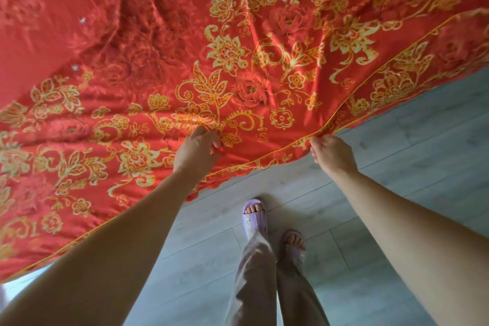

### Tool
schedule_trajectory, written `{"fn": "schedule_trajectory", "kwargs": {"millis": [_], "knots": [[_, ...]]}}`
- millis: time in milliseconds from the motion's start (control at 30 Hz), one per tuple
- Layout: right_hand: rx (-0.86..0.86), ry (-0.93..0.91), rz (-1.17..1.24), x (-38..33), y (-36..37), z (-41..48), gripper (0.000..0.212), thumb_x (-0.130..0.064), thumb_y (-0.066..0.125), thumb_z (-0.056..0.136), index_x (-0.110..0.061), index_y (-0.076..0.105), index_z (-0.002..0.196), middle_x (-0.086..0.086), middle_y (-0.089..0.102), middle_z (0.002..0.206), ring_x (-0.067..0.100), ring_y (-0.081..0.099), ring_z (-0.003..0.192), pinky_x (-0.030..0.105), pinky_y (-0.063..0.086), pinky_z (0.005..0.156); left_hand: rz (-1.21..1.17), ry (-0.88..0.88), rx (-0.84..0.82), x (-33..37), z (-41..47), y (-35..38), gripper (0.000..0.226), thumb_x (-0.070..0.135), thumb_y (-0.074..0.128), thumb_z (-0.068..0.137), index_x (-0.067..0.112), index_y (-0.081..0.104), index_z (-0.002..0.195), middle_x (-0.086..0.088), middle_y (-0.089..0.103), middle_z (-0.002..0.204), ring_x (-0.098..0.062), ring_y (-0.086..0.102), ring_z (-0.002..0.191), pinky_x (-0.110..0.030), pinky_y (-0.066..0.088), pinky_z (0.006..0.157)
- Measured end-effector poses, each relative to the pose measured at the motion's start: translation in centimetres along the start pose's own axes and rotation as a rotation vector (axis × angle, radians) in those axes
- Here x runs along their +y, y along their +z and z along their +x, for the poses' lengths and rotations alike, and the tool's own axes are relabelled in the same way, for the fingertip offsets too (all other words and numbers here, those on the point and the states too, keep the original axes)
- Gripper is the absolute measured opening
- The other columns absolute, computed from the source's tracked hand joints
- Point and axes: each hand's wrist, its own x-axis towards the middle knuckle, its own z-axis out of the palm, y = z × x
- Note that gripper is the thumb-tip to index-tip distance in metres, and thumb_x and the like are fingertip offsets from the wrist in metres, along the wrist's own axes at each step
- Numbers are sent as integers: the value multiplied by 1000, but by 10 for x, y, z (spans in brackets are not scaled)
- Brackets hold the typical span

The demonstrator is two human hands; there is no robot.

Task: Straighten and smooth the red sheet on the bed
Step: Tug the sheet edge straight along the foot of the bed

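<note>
The red sheet point(164, 42), printed with gold and yellow flowers and edged with a yellow hem, covers the bed and fills the upper and left part of the head view. Creases run across its middle toward the near edge. My left hand point(197, 149) rests on top of the sheet near its hem, fingers pinching a fold of cloth. My right hand point(332, 152) grips the hem itself, where the edge is lifted into a peak above the floor. To the right of that peak the hem hangs over the bed's side.
A pale grey wood-plank floor point(412, 156) lies below and to the right of the bed. My feet in lilac slippers point(255, 216) and beige trousers stand close to the bed's edge.
</note>
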Motion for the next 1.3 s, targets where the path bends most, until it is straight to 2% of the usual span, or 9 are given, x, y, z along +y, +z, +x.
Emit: {"fn": "schedule_trajectory", "kwargs": {"millis": [267, 400, 500, 633, 800, 1000, 1067, 1200, 1300], "knots": [[302, -82, 77, -20, -54, 35, 20, -25, 54, 91, -11, 61, 104, 4, 66, 106, 13, 52, 83, 26, 38, 68, -51, 151, -47, 57, 57, -12, 22, 10, 68, 80, 14, 68, 101, -5, 62, 109, -25, 65, 91, -39, 56, 78], [340, -79, 32, -7, -83, 67, 21, -25, 64, 83, -16, 64, 103, 10, 64, 112, 21, 63, 92, 29, 49, 76, -39, 234, -108, 109, 93, -11, 24, 12, 69, 79, 15, 67, 103, -6, 61, 111, -24, 63, 94, -39, 55, 82], [374, -70, -6, 9, -112, 82, 25, -26, 67, 80, -20, 65, 104, 9, 61, 116, 24, 59, 103, 31, 46, 87, -36, 247, -171, 151, 115, -2, 35, 15, 73, 76, 14, 64, 110, -9, 57, 115, -26, 61, 99, -39, 52, 87], [423, -95, -57, 28, -147, 104, 30, -29, 69, 78, -22, 64, 107, 10, 64, 114, 26, 61, 101, 41, 52, 88, -52, 276, -102, 201, 134, 12, 34, 15, 76, 74, 17, 62, 105, -5, 57, 109, -24, 60, 94, -38, 54, 82], [434, -96, -120, 54, -212, 146, 35, -29, 71, 78, -22, 62, 111, 11, 58, 120, 27, 53, 110, 39, 47, 95, -106, 322, -63, 282, 170, 32, 15, 11, 67, 82, 9, 67, 97, -9, 64, 101, -25, 63, 90, -36, 54, 81], [449, -138, -156, 85, -285, 203, 54, -24, 72, 78, -18, 50, 127, 15, 49, 132, 34, 49, 119, 46, 43, 101, -139, 242, -38, 379, 223, 60, 32, 27, 72, 80, 9, 63, 105, -10, 63, 107, -27, 61, 94, -37, 51, 81], [426, -141, -193, 94, -302, 220, 50, -23, 73, 76, -19, 54, 122, 14, 53, 125, 35, 52, 112, 43, 47, 94, -65, 201, -94, 405, 232, 69, 32, 27, 72, 79, 9, 63, 104, -10, 64, 106, -27, 61, 95, -37, 52, 80], [427, -284, -317, 107, -322, 240, 14, -13, 72, 75, -18, 67, 88, 5, 64, 96, 28, 59, 90, 34, 50, 69, 68, 118, -76, 427, 239, 81, 20, 12, 58, 81, 7, 68, 97, -14, 69, 101, -33, 64, 94, -40, 54, 79], [363, -354, -474, 107, -331, 251, 3, -17, 69, 77, -21, 70, 77, 2, 72, 85, 29, 62, 85, 38, 50, 78, 43, 69, -100, 434, 243, 79, 16, 12, 57, 82, 11, 69, 93, -11, 71, 99, -32, 64, 95, -37, 50, 76]]}}
